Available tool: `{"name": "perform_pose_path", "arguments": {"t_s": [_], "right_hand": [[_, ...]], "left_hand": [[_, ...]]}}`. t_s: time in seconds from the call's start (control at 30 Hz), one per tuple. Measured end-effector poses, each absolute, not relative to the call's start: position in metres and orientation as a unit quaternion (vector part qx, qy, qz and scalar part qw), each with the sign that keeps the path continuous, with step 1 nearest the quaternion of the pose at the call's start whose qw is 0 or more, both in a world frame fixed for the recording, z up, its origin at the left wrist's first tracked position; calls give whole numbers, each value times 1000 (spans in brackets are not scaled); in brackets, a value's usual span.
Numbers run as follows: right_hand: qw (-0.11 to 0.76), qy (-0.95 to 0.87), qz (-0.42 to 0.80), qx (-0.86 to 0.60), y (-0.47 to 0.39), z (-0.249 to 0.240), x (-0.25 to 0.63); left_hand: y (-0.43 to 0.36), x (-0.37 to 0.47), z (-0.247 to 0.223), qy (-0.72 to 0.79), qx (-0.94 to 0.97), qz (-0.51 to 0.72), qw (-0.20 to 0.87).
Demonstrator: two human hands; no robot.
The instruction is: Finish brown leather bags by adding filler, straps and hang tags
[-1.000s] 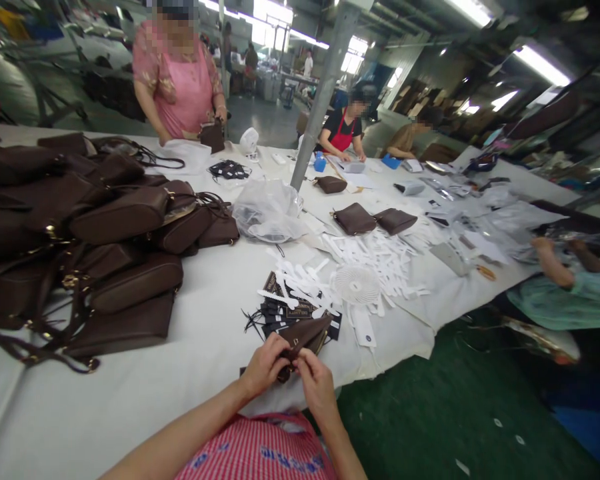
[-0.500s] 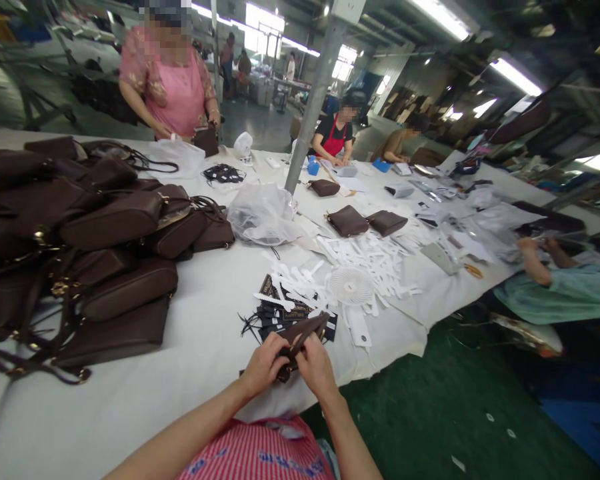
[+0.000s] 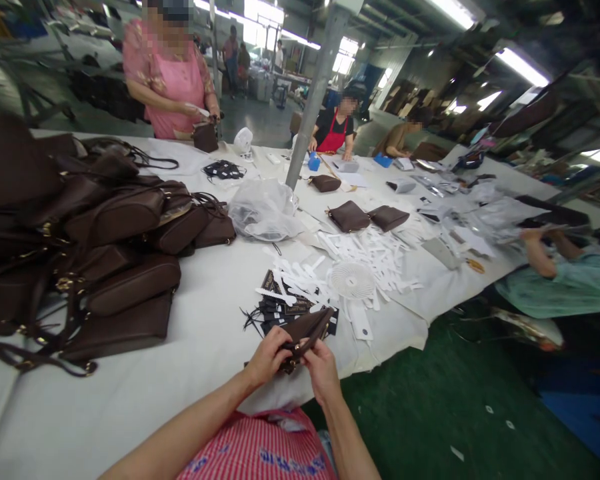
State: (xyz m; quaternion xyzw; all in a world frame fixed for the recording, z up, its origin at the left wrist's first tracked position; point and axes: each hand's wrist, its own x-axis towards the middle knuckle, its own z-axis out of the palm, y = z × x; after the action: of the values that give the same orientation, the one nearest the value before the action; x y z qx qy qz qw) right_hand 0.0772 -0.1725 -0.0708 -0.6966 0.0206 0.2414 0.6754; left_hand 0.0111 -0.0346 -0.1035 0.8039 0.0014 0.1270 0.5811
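Observation:
A small dark brown handbag [image 3: 304, 329] is held between both hands over the near edge of the table, tilted, with its zipped top edge towards me. My left hand [image 3: 270, 353] is closed on the bag's left side, fingers curled at its rim. On the right side, my right hand [image 3: 321, 365] pinches the edge near the end of the zip. Just beyond the bag lie black hang tags [image 3: 275, 308] with strings, partly covered by white strips [image 3: 297, 280]. The inside of the bag and some fingertips are hidden.
Brown handbags [image 3: 125, 287] are heaped on the left. A white hand fan [image 3: 353, 279] lies among white strips to the right. Clear plastic bags [image 3: 263, 210] and brown pouches [image 3: 349, 216] are farther back, near a metal post [image 3: 310, 100]. Co-workers stand or sit around the table.
My right hand has shifted slightly right and down along the bag's edge, and the bag's top has turned a little. Across the table, the co-worker in pink has raised a hand holding something white.

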Motion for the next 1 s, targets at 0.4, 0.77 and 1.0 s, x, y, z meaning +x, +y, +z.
{"name": "perform_pose_path", "arguments": {"t_s": [0.4, 0.77, 1.0], "right_hand": [[677, 51, 265, -685, -177, -68, 80], [656, -13, 334, -677, -144, -73, 43], [642, -15, 285, -711, -121, -75, 54]], "left_hand": [[-57, 10, -109, 47, 791, 132, 595], [-41, -11, -99, 96, 820, 148, 544], [-24, 5, -94, 111, 845, 138, 505]]}}
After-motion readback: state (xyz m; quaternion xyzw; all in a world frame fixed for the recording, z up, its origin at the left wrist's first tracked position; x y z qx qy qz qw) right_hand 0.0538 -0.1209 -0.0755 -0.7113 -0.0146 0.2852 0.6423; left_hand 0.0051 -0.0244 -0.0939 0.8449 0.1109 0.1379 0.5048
